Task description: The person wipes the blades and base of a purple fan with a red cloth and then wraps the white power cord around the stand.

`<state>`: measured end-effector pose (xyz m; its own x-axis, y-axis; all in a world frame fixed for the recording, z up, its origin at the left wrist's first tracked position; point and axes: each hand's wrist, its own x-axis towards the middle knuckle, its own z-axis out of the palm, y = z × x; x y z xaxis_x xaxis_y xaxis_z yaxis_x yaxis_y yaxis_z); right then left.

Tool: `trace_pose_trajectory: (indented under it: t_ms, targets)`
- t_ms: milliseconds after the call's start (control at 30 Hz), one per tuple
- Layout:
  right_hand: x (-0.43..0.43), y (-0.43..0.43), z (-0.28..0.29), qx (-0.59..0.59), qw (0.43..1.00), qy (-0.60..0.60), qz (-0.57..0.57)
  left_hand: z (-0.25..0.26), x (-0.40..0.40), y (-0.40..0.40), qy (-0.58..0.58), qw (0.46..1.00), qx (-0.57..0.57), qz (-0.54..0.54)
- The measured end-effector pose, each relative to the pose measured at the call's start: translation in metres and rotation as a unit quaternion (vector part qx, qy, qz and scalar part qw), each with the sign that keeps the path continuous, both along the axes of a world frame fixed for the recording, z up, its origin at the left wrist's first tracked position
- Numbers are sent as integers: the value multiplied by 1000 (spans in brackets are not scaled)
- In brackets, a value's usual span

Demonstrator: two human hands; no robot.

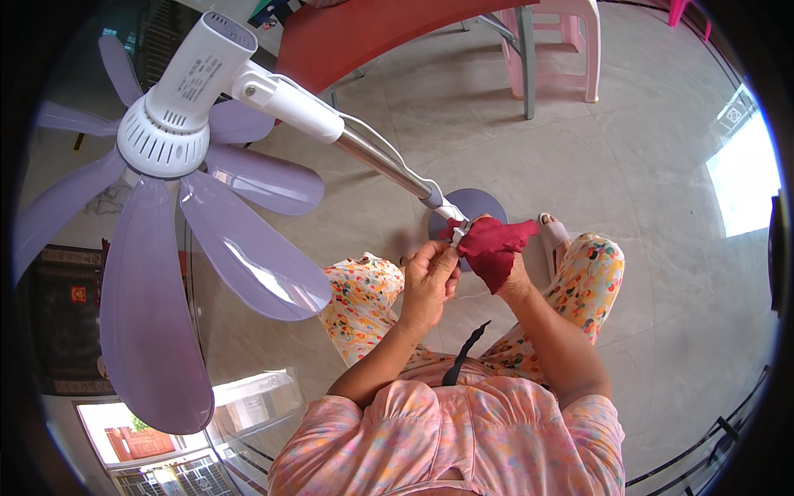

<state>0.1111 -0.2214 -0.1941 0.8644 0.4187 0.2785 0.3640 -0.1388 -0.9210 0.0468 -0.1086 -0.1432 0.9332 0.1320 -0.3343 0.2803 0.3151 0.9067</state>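
My left hand (431, 276) pinches a small white piece (458, 235) that looks like the fan's plug, with a shiny metal part at its upper end. Beside it, my right hand (513, 278) holds a crumpled dark red cloth (493, 248), which covers most of its fingers. The cloth touches the white piece. Just beyond both hands is the lower white section of the stand of a pedestal fan (162, 139). Its white cord (366, 130) runs down along the metal pole (384, 160). The round purple-grey base (474, 201) rests on the floor, partly hidden by the cloth and hands.
Large lilac fan blades (149, 297) spread across the left side. At the top stands a red table (372, 31) with grey metal legs, next to a pink plastic stool (583, 49). Patterned trouser legs (589, 279) flank the hands. Grey tiles (620, 186) cover the floor.
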Motion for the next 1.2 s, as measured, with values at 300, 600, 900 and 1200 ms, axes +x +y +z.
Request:
trace_pose_trajectory:
  t_ms: [300,600,900,1200]
  targets:
    - [1,-5,11,-179,971,-160,-1,-2,0,1,-25,1000,15,-10]
    - [6,8,-17,-383,893,-237,-20,6,3,14,42,990,-136,1]
    - [-9,2,-36,264,941,198,73,1,1,7,96,981,-163,-50]
    - [2,0,-14,138,986,74,64,4,1,5,26,998,36,-41]
